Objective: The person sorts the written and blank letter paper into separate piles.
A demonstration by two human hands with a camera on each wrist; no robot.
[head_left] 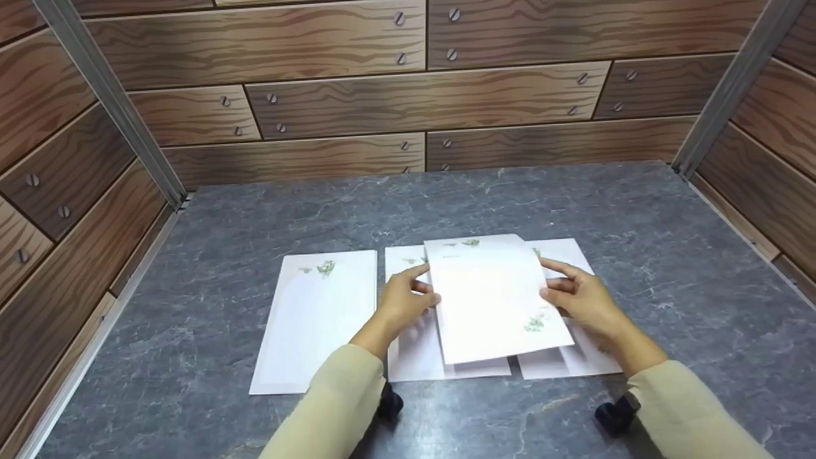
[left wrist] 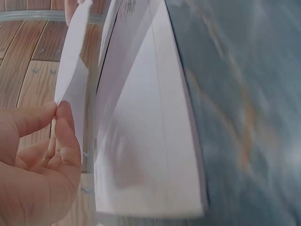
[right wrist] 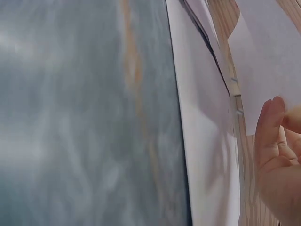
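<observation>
A white sheet of paper (head_left: 491,299) with small green leaf prints is held up between both hands, over the middle and right paper stacks. My left hand (head_left: 405,298) pinches its left edge between thumb and fingers; the left wrist view shows the thumb and a fingertip of that hand (left wrist: 47,155) meeting on the paper. At the opposite edge my right hand (head_left: 583,303) pinches the sheet, its thumb in front and fingers behind. The raised sheet partly covers the middle stack (head_left: 414,357) and the right stack (head_left: 577,255).
Another white stack (head_left: 325,331) with a green print lies at the left on the dark marbled table (head_left: 223,255). Wood-patterned walls (head_left: 357,102) and metal corner posts (head_left: 121,115) enclose the table. Black wrist devices (head_left: 617,414) sit under the sleeves.
</observation>
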